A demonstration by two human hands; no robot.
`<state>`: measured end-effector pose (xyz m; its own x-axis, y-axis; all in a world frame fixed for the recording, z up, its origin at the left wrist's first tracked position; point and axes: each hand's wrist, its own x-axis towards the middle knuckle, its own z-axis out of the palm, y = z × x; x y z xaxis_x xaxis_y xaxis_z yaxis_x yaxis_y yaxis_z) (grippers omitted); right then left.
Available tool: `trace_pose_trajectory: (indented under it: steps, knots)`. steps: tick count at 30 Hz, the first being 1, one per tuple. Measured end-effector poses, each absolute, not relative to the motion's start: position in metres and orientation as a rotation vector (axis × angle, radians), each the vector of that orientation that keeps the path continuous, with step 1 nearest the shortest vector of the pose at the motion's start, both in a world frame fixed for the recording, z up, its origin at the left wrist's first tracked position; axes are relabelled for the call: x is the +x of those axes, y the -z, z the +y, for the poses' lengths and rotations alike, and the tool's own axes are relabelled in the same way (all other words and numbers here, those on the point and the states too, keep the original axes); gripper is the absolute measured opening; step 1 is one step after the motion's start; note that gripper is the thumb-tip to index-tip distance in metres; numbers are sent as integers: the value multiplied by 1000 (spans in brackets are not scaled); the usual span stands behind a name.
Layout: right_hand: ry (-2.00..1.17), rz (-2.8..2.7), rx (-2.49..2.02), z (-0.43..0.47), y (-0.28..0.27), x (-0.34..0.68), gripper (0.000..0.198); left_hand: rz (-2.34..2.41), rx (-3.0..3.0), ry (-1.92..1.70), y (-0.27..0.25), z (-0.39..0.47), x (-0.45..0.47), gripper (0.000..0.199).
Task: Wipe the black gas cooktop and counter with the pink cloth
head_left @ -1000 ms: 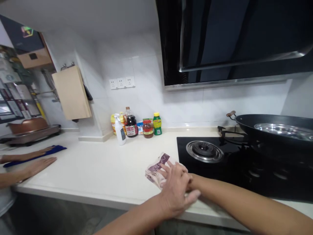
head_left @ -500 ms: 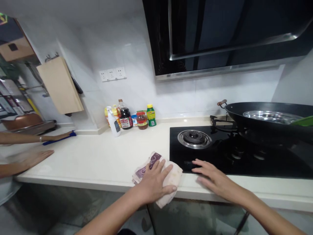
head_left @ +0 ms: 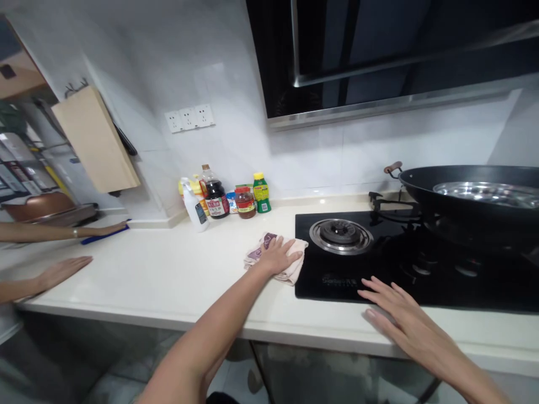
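Note:
My left hand [head_left: 277, 259] is pressed over a folded white cloth with purple lettering [head_left: 296, 268], holding it against the white countertop [head_left: 181, 278]. The cloth lies just left of the black glass gas hob [head_left: 324, 289], touching or nearly touching its edge. My right hand [head_left: 398, 314] is open with its fingers spread, empty, over the front edge of the hob. Beyond it on the hob are a round burner [head_left: 341, 235] and a large black wok [head_left: 425, 193] with a shiny metal piece inside.
A white spray bottle [head_left: 196, 210], a dark sauce bottle [head_left: 215, 196], a red-lidded jar [head_left: 245, 203] and a green bottle [head_left: 261, 193] stand by the wall. At left, another person's hand [head_left: 107, 229] rests on a blue cloth [head_left: 101, 235]. A range hood [head_left: 379, 106] overhangs the hob.
My left hand and the cloth have moved from the counter's front edge back toward the wall. My right hand has shifted right, its fingers spread wider. The view has shifted slightly.

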<state>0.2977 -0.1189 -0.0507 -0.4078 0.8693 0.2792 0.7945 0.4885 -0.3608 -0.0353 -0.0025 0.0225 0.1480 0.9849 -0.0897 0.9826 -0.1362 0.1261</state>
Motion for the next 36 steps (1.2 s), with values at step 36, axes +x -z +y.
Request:
trace_pose_trajectory:
  steps: [36]
  knots:
    - [31, -2284, -1289, -110, 69, 299, 51, 2191, 2106, 2, -14, -11, -49, 86]
